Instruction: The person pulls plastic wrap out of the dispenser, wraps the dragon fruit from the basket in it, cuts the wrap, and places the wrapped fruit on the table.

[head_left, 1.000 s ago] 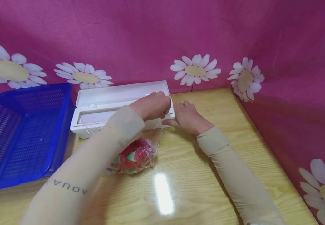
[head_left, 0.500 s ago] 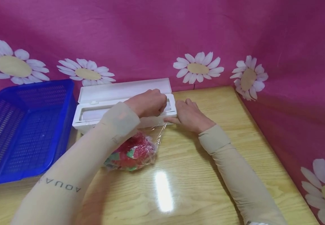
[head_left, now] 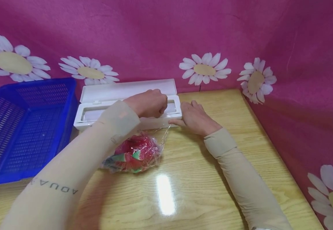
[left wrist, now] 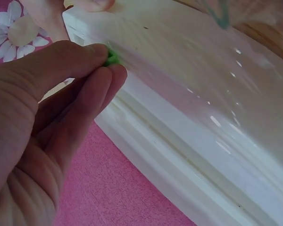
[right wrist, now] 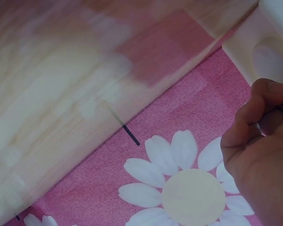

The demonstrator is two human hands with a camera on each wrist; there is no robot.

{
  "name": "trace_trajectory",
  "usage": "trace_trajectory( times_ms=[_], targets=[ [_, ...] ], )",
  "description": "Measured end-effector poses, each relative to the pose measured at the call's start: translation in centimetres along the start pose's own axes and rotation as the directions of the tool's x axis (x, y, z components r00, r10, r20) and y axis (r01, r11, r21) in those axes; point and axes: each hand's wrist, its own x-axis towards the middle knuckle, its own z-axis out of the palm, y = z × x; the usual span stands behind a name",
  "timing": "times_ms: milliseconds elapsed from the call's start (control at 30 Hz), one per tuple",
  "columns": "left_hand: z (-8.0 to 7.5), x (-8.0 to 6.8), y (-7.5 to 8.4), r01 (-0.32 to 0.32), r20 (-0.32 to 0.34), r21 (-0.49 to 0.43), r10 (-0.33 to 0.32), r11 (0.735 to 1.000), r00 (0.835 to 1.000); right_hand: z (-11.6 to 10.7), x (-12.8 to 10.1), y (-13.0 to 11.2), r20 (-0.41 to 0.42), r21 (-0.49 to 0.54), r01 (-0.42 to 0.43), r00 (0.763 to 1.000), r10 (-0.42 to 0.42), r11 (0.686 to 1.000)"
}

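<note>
A blue perforated plastic basket [head_left: 25, 127] stands at the left end of the wooden surface [head_left: 212, 179], close beside a white cling-film dispenser box [head_left: 103, 110] whose lid is tipped back against the pink daisy-print backdrop [head_left: 166, 32]. In front of the box lies a red and green bundle wrapped in cling film [head_left: 133, 153], partly hidden by the left forearm in its beige sleeve [head_left: 77, 169], which crosses over it. A clear sheet of film [head_left: 162, 131] runs from the box's front edge down to the bundle. The left hand [head_left: 147, 103] hovers over the box's open channel, its grip pinching a small green slider [left wrist: 111, 56] between thumb and fingertips on the box rail. The right hand [head_left: 193, 118] lies at the box's right end, fingers fairly straight, thumb pressing the front corner.
</note>
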Motion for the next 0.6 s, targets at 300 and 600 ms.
trace_trajectory(
  times_ms=[300, 600],
  targets=[
    [0.1, -0.7, -0.5, 0.007, 0.008, -0.008, -0.007, 1.0, 1.0, 0.0, 0.0, -0.2, 0.003, 0.001, -0.003, 1.0, 0.003, 1.0],
    [0.2, -2.2, -1.5, 0.03, 0.007, -0.014, -0.03, 0.999, 1.0, 0.0, 0.0, -0.1, -0.006, 0.015, -0.002, 1.0, 0.002, 1.0]
  ],
)
